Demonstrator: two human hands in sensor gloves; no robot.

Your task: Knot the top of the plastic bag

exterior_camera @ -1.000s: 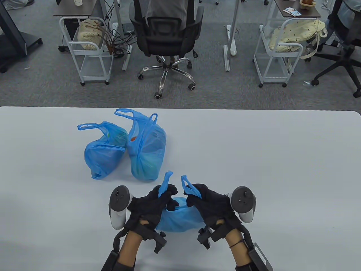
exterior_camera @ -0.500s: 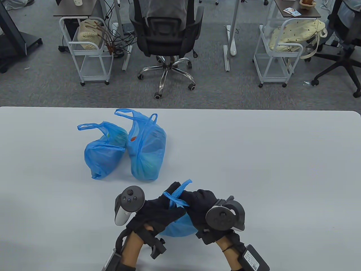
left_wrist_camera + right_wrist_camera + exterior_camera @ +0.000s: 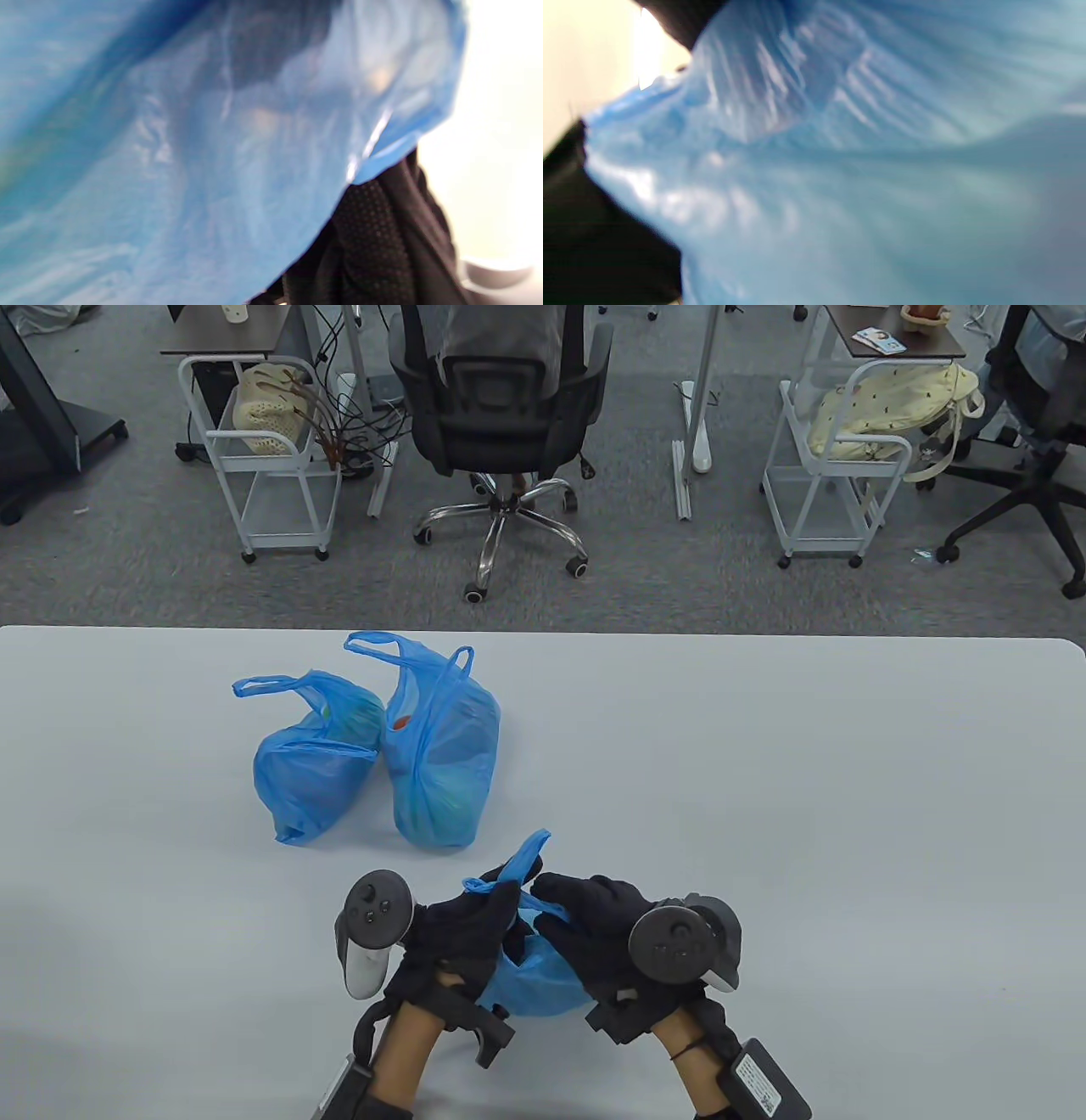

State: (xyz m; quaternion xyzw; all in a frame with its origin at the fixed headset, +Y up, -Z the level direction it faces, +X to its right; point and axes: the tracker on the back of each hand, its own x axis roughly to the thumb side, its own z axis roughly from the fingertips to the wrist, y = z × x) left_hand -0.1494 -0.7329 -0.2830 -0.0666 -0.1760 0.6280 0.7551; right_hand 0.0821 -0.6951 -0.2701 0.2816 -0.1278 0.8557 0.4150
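Crossing the handles of the near blue bag

At the table's [image 3: 764,780] near edge, left hand [image 3: 462,929] and right hand [image 3: 594,933] fingers each pinch a handle of the blue bag [image 3: 534,980] between them; thin, slippery film, best gripped low on the handles. Beyond stand two filled bags [image 3: 373,755].

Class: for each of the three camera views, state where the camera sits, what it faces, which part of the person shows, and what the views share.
Table view: above, looking down at the table; left hand, right hand and the near bag show.
Left wrist view: close against blue plastic; black glove fabric at bottom right.
Right wrist view: also filled by blurred plastic; glove at left edge.
Shared: the near bag.
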